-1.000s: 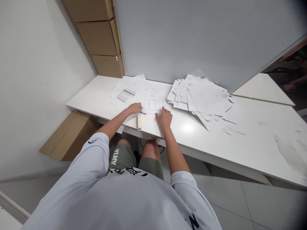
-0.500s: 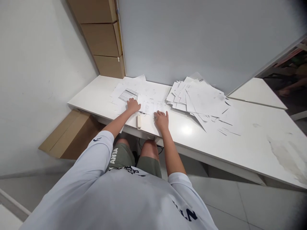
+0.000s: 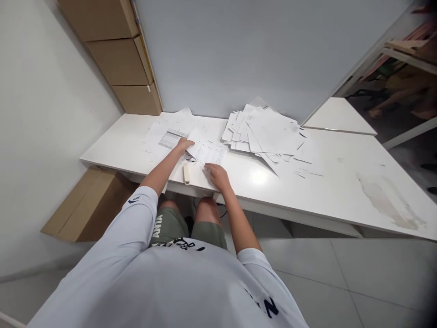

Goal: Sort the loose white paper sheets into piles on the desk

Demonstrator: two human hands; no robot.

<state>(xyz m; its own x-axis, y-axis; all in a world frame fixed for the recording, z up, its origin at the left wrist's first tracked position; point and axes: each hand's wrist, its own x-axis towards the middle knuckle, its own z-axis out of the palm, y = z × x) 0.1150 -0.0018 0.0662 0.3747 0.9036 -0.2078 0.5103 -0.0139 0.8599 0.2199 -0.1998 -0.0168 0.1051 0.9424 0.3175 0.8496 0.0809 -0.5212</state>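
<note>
Above the desk (image 3: 307, 191), the top box (image 3: 99, 18) is cut off. On it, the printed sheet (image 3: 216, 156) has tiny, unreadable words. Past it, dark shapes (image 3: 385, 86) look blurry.

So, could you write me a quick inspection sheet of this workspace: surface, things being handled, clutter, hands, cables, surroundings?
Surface: white desk, with a discoloured patch toward its right end.
Things being handled: printed sheet at both hands; small cream object near the front edge, type unclear.
Clutter: untidy paper pile to the right; loose papers to the left.
Hands: left hand at the sheet's left side, right hand at its near edge; grip unclear.
Cables: dark cable below the desk.
Surroundings: stacked cardboard boxes at back left; another box lower left.
</note>
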